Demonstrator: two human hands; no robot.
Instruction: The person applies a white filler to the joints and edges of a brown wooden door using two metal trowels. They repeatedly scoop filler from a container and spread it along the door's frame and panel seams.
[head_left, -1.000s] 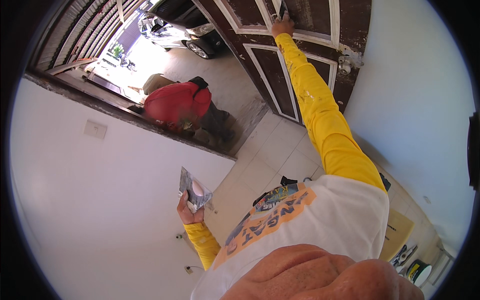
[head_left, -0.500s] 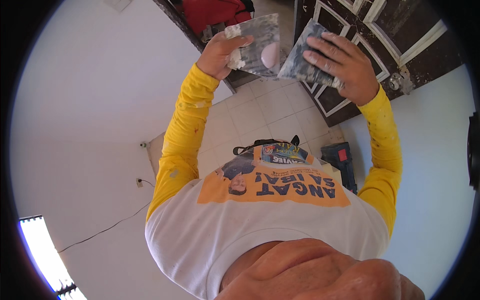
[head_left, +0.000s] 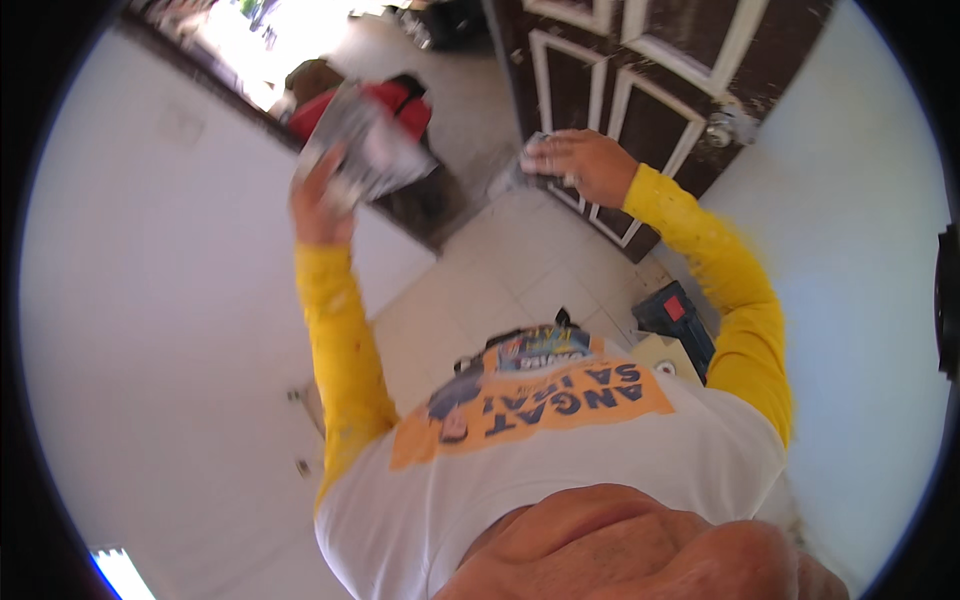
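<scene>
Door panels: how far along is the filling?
White filler already lines the panel edges of the dark door. In hand: the left hand holds up a metal plate carrying filler, and the right hand presses a blurred tool against a lower panel. Brown panel faces remain bare.

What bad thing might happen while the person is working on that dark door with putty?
1. The left hand holds a flat metal plate tilted high up; the pale putty on it might slide off onto the tiled floor.
2. The right hand presses a small blade, mostly hidden, against the dark door; a slip could smear putty across the panel or scrape knuckles.
</scene>
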